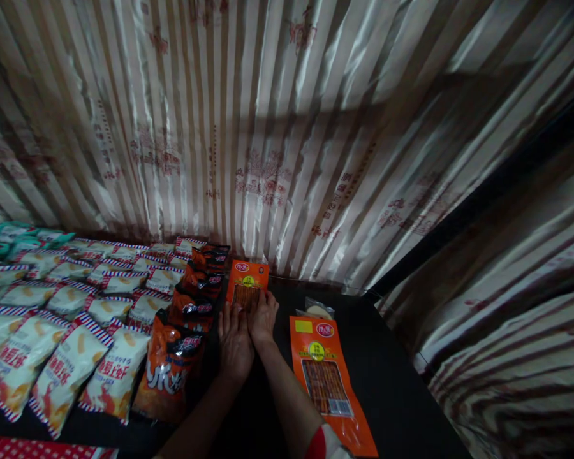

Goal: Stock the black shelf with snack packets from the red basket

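Head view: left hand and right hand lie flat, fingers spread, gripping nothing, pressing an orange snack packet at centre frame. Rows of packets are already laid out left; another orange packet lies lower right.

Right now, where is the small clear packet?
In the head view, the small clear packet lies right of the hands, just beyond the top of the nearer orange packet.
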Motion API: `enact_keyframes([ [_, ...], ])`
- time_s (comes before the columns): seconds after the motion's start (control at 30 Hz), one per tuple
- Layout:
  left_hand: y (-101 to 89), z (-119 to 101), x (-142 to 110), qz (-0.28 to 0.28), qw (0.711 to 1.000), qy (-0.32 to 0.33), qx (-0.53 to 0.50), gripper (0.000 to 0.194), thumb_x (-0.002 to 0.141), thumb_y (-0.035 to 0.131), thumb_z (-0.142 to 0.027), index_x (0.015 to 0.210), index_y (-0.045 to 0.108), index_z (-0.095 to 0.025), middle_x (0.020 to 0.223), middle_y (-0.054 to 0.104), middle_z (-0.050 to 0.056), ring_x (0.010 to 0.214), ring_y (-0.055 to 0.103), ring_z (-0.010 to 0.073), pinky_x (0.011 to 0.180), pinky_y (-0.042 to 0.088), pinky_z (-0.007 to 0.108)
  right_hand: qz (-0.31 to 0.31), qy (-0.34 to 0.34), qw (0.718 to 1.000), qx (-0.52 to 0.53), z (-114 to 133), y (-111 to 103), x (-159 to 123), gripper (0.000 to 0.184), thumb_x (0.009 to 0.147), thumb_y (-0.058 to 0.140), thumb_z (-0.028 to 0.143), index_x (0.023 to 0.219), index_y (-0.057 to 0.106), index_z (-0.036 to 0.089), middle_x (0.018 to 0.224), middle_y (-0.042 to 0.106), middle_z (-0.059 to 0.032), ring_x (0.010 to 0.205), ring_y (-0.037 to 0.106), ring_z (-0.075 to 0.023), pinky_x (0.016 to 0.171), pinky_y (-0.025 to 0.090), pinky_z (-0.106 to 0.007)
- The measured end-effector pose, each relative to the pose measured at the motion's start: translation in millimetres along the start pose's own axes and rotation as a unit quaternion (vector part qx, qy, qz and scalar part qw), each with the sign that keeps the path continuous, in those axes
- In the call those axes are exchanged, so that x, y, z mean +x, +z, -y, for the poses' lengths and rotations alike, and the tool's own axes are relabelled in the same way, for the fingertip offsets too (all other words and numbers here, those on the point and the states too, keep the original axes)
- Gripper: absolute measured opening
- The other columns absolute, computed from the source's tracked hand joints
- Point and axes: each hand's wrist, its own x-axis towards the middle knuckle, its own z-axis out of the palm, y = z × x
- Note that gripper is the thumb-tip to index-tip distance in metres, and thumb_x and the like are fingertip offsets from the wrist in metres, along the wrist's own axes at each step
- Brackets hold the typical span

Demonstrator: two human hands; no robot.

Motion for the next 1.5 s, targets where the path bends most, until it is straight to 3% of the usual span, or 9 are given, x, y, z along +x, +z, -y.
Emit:
enact_keyframes([
  [0.3, 14.4, 6.1, -0.1, -0.011, 1.0, -0.003, -0.005, 0.044, 0.077, 0.044, -0.014, 0.12, 0.052, -0.01, 0.134, 0.044, 0.015, 0.129, 0.032, 0.0279, 0.106, 0.027, 0.045, 0.007, 0.021, 0.999, -0.027, 3.6, -1.4, -0.5, 0.041, 0.079, 0.04, 0.019, 0.118, 0.054, 0.015, 0.122, 0.048, -0.0172, 0.107, 0.044, -0.0296, 0.085, 0.037, -0.043],
  [0.53, 22.1, 10.3, -1.4, -0.046, 0.999, 0.025, -0.014, 0.045, 0.078, 0.044, -0.015, 0.122, 0.05, -0.01, 0.133, 0.045, 0.015, 0.13, 0.031, 0.0269, 0.107, 0.026, 0.046, -0.007, -0.018, 1.0, 0.016, -0.2, -3.5, -7.3, 0.046, 0.078, 0.042, 0.016, 0.123, 0.049, 0.016, 0.133, 0.042, -0.0136, 0.123, 0.034, -0.0268, 0.096, 0.033, -0.044],
  [0.67, 17.1, 9.6, -2.0, -0.057, 0.998, 0.036, -0.011, 0.043, 0.078, 0.041, -0.01, 0.12, 0.05, -0.009, 0.132, 0.046, 0.016, 0.13, 0.03, 0.0263, 0.106, 0.027, 0.045, 0.0, -0.053, 0.997, 0.059, -1.1, -8.8, -17.0, 0.047, 0.077, 0.042, 0.018, 0.122, 0.05, 0.012, 0.135, 0.04, -0.0131, 0.126, 0.031, -0.0243, 0.102, 0.031, -0.041],
  [0.8, 5.4, 4.6, -11.4, -0.039, 0.998, 0.053, -0.015, 0.044, 0.078, 0.041, -0.01, 0.121, 0.05, -0.011, 0.136, 0.042, 0.014, 0.132, 0.027, 0.0261, 0.106, 0.028, 0.044, -0.001, -0.045, 0.994, 0.1, 1.7, -21.2, -29.9, 0.043, 0.076, 0.04, 0.015, 0.116, 0.057, 0.014, 0.128, 0.05, -0.0117, 0.12, 0.042, -0.0216, 0.1, 0.036, -0.037],
  [1.0, -9.7, -6.6, -44.8, -0.033, 0.996, 0.069, -0.052, 0.041, 0.08, 0.04, -0.013, 0.12, 0.051, -0.01, 0.134, 0.044, 0.015, 0.13, 0.03, 0.0257, 0.103, 0.034, 0.043, 0.011, -0.034, 0.99, 0.137, 9.7, -53.7, -60.1, 0.037, 0.077, 0.038, 0.012, 0.102, 0.065, 0.016, 0.114, 0.06, -0.0109, 0.107, 0.053, -0.0186, 0.095, 0.042, -0.035],
  [1.27, -30.0, -8.5, -104.8, -0.036, 0.984, 0.133, -0.116, 0.04, 0.083, 0.037, -0.02, 0.119, 0.051, -0.009, 0.121, 0.056, 0.013, 0.122, 0.043, 0.0229, 0.099, 0.041, 0.038, 0.036, -0.041, 0.987, 0.154, 13.9, -92.4, -123.7, 0.039, 0.078, 0.034, 0.01, 0.104, 0.063, 0.014, 0.105, 0.064, -0.0091, 0.098, 0.058, -0.0155, 0.091, 0.045, -0.03],
  [1.4, -43.6, -6.7, -141.8, -0.064, 0.972, 0.171, -0.146, 0.036, 0.084, 0.037, -0.018, 0.116, 0.052, -0.009, 0.118, 0.057, 0.014, 0.118, 0.046, 0.0213, 0.097, 0.044, 0.037, 0.036, -0.084, 0.984, 0.151, 9.0, -107.2, -165.0, 0.04, 0.078, 0.033, 0.009, 0.103, 0.063, 0.017, 0.101, 0.065, -0.0072, 0.097, 0.057, -0.0161, 0.092, 0.044, -0.033],
  [1.5, -50.9, -4.0, -173.8, -0.048, 0.969, 0.189, -0.15, 0.035, 0.083, 0.038, -0.017, 0.114, 0.053, -0.012, 0.115, 0.058, 0.013, 0.115, 0.048, 0.0202, 0.095, 0.045, 0.036, 0.042, -0.123, 0.981, 0.147, -0.9, -116.2, -197.9, 0.038, 0.079, 0.034, 0.011, 0.101, 0.064, 0.019, 0.098, 0.066, -0.0067, 0.093, 0.058, -0.0164, 0.088, 0.045, -0.033],
])
